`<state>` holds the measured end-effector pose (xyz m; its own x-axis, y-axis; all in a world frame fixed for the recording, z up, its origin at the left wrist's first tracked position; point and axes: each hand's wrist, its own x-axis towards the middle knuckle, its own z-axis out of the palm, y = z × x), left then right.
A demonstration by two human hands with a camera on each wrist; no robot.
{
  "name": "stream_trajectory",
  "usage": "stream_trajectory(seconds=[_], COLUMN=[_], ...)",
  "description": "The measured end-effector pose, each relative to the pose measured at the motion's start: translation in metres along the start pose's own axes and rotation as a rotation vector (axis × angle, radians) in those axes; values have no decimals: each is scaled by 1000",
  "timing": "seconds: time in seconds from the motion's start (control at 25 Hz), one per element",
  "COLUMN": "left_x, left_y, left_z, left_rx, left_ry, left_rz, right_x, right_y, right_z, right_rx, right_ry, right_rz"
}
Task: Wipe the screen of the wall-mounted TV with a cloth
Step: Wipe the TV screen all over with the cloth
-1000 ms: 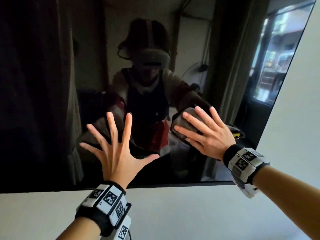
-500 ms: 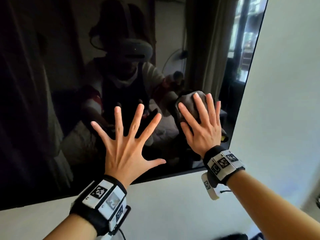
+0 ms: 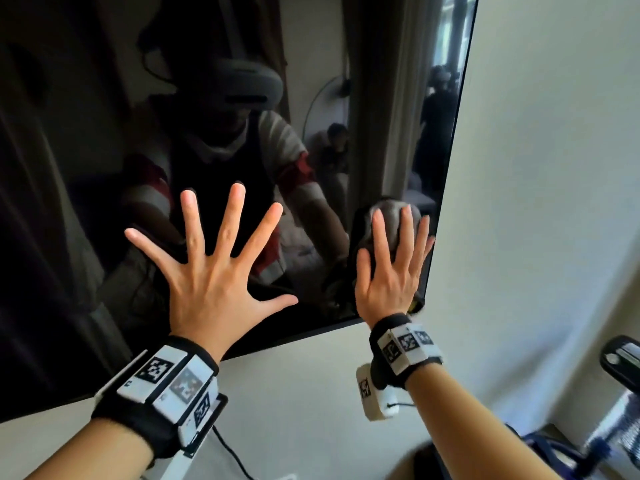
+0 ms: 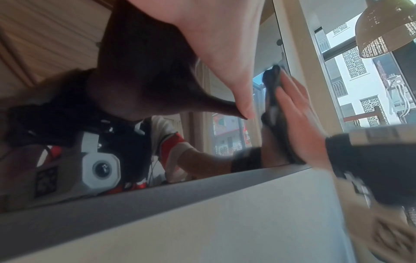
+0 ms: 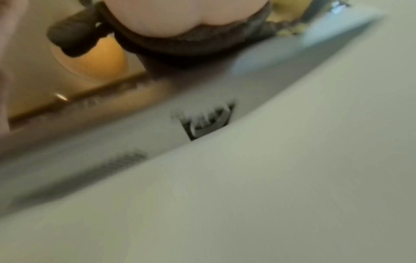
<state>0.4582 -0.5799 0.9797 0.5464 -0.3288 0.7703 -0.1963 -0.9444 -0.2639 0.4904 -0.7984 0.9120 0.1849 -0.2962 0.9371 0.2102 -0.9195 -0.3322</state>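
The dark TV screen hangs on a pale wall and mirrors the room. My right hand lies flat with straight fingers on a grey cloth, pressing it to the glass at the screen's lower right corner. The cloth shows as a dark fold between that palm and the glass in the left wrist view, and its edge shows under the palm in the blurred right wrist view. My left hand rests spread on the glass to the left, holding nothing.
The TV's lower frame and right edge border bare pale wall. Dark blurred objects sit at the lower right. A cable hangs below my left wrist.
My right hand has slid the cloth rightward along the glass to the lower right corner and turned its fingers upright. The left hand stays spread on the screen.
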Motion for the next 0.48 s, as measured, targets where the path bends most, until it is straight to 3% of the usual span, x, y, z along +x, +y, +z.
stream_trajectory(seconds=[0.08,0.16,0.32,0.48], left_x=[0,-2,-2,-10], left_y=[0,1,1,-12], left_z=[-1,-3,-3,-7], left_rx=[15,24,-5,23], left_ry=[1,0,-12,-44], left_rz=[6,13,11,78], right_x=[-24,-9,-2,-53], right_y=[7,13,-9,-36], right_z=[0,-2,4,12], right_rx=[8,20,38,47], right_ry=[-39,-15,75,-70], right_rz=[55,78,297,-62])
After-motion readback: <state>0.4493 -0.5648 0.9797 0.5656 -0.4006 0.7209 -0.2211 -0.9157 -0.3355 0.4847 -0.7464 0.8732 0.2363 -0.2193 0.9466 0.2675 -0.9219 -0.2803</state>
